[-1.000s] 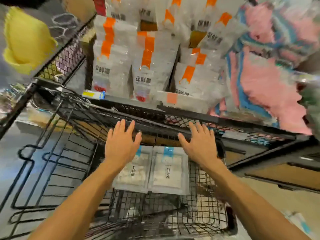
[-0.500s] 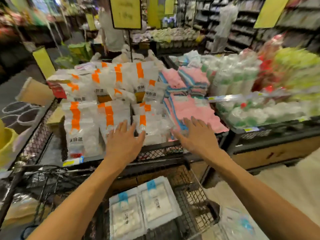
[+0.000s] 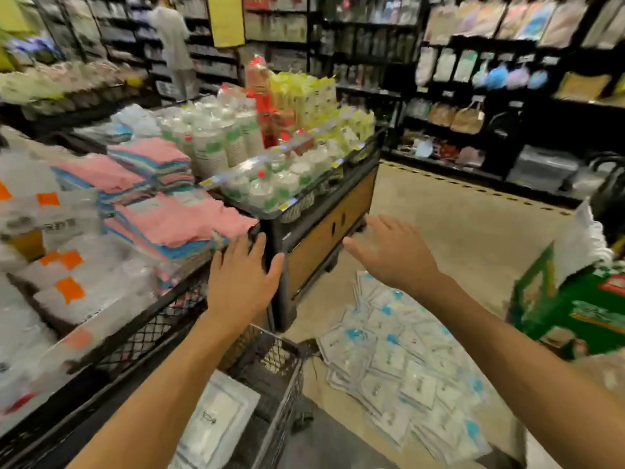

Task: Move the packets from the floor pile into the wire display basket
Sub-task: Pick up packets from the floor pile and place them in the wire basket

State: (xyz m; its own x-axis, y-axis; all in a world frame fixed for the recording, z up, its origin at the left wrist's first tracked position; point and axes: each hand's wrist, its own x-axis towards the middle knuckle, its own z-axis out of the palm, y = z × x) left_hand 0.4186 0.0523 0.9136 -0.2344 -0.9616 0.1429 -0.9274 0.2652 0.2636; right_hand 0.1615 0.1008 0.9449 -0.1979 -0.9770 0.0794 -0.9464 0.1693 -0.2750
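The packets [image 3: 399,363] are showing glossy clear plastic over white paper-like inserts. The basket [image 3: 280,377] is looking like dark matt wire mesh. The floor [image 3: 456,238] is appearing smooth and dull beige. The cabinet [image 3: 324,238] is showing wood-look panels in black frames.

Left hand [image 3: 241,277] and right hand [image 3: 394,253] bare; forearms uncovered, no sleeves in view, no gloves, rings, watch.

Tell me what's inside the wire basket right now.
One white packet lies inside the wire basket. The left forearm covers the rest of the basket's inside, so any further packets cannot be seen.
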